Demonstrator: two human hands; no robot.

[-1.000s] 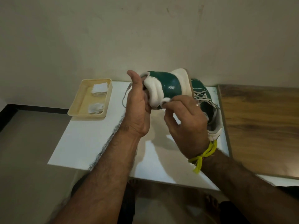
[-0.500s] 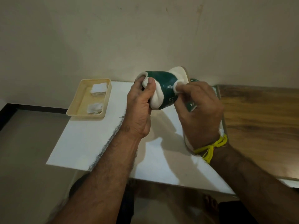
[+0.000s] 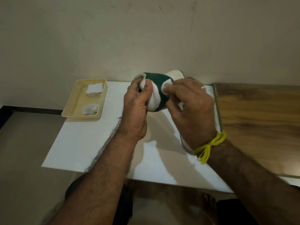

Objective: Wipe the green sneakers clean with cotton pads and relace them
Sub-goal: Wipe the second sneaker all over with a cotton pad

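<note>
Green-and-white leather sneaker (image 3: 158, 88): gripped by left hand (image 3: 136, 111); right hand (image 3: 191, 109) pinches white cotton pad (image 3: 166, 88) against it; second sneaker (image 3: 216, 114) mostly hidden behind.

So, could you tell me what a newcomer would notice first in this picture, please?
The green sneaker held up at centre: the left hand grips its heel while the right hand presses a cotton pad against its side. Next, the yellow thread on the right wrist, and the beige tray of pads at the white table's far-left corner.
</note>
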